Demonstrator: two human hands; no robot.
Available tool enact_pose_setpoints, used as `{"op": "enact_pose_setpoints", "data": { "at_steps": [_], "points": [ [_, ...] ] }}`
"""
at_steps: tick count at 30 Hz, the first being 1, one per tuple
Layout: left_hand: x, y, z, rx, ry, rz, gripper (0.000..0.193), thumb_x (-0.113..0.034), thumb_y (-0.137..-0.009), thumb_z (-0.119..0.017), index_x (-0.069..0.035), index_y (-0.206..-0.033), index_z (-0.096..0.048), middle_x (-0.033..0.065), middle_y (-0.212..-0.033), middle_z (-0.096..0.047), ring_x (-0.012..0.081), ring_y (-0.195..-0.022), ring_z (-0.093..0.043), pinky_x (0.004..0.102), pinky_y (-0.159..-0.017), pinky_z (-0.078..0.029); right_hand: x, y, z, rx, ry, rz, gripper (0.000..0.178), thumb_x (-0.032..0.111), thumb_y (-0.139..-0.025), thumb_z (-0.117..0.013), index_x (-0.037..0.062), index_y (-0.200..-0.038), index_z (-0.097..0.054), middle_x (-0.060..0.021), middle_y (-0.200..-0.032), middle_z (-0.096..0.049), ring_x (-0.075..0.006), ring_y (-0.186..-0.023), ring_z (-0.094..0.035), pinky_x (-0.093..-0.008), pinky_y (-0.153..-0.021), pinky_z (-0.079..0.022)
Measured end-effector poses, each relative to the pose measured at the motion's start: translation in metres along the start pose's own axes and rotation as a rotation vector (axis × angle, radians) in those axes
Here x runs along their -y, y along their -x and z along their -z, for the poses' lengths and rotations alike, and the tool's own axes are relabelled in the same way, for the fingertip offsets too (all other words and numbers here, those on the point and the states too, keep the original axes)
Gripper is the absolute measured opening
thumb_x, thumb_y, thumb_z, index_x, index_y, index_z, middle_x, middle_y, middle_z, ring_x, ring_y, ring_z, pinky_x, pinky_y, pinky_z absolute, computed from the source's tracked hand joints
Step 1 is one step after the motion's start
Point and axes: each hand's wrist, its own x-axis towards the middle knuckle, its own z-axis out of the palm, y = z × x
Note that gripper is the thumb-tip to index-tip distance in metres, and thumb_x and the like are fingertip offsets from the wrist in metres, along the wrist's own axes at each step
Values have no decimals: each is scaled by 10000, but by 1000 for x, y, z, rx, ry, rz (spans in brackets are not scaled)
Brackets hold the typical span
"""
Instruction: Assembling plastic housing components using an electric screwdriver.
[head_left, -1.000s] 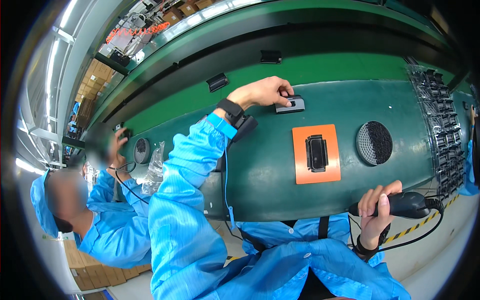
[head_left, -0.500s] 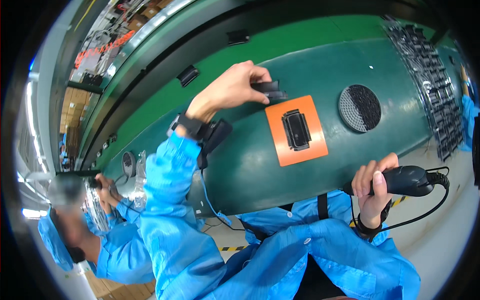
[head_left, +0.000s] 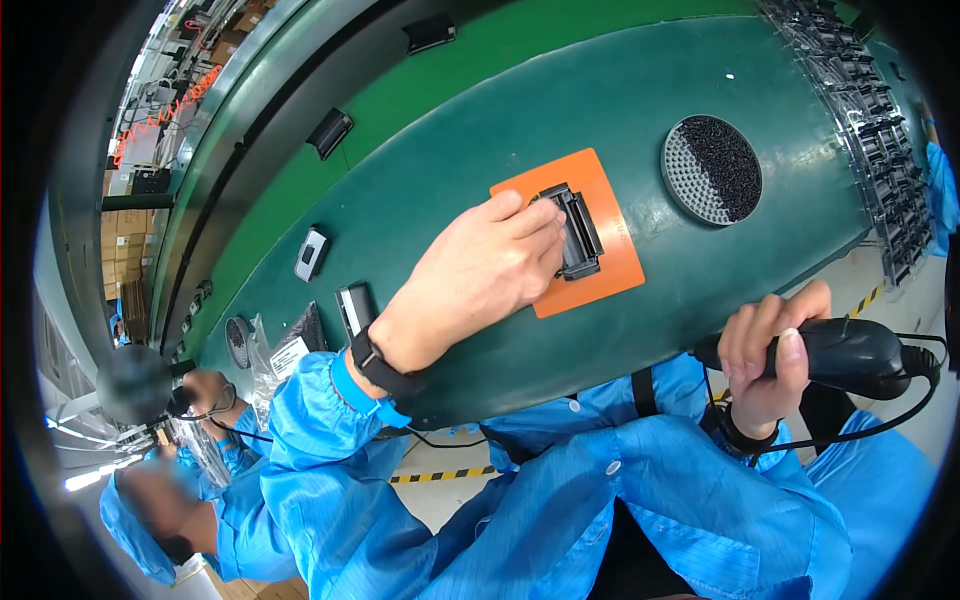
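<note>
My left hand point(head_left: 490, 258) reaches across the bench, its fingers bent and closed at the left side of a black plastic housing point(head_left: 582, 238). That housing lies on an orange mat point(head_left: 610, 285), and my fingers hide its left part. At the lower right, my right hand point(head_left: 768, 355) is wrapped round a black electric screwdriver point(head_left: 850, 358) held roughly level, its cord looping down from the right end. Its tip points left, past the bench's near edge. A round dish point(head_left: 690, 185) partly filled with small black screws point(head_left: 735, 165) stands right of the mat.
Trays of black parts point(head_left: 865, 130) line the right end. Beyond the bench, two black parts point(head_left: 330, 132) point(head_left: 430, 35) lie on the green strip. Silver-and-black pieces point(head_left: 312, 252) point(head_left: 354, 308) and a bag point(head_left: 300, 340) are at left, near another person in blue point(head_left: 250, 520).
My left hand has come down from behind the mat, bringing the black part onto the housing there. The right hand keeps hold of the screwdriver. The whole view has shifted a little.
</note>
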Motion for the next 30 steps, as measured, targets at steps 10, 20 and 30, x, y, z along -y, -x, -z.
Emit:
{"op": "enact_pose_setpoints", "data": {
  "at_steps": [10, 20, 30],
  "points": [
    [-50, 5, -9, -21, 388, 497, 659, -404, -735, -850, -31, -1238, -643, 125, -1426, -569, 238, -730, -702, 337, -627, -577, 31, -69, 13, 116, 96, 205, 164, 230, -1053, -397, 72, -1020, -422, -20, -622, -423, -118, -476, -379, -264, -429, -346],
    [-48, 5, -19, 34, 563, 567, 663, -314, -753, -851, -53, -1310, -603, 101, -1429, -528, 274, -867, -693, 380, -713, -607, -17, -138, 9, 259, 251, 276, 210, 222, -1056, -343, 75, -1062, -494, -3, -605, -389, -108, -463, -347, -269, -429, -332],
    [-42, 5, -27, 30, 566, 515, 678, -361, -745, -839, -26, -1289, -613, 138, -1396, -555, 292, -877, -713, 386, -717, -621, -29, -143, 18, 234, 341, 203, 206, 221, -1054, -342, 79, -1054, -492, -9, -607, -390, -111, -461, -352, -275, -430, -342]
  ]
}}
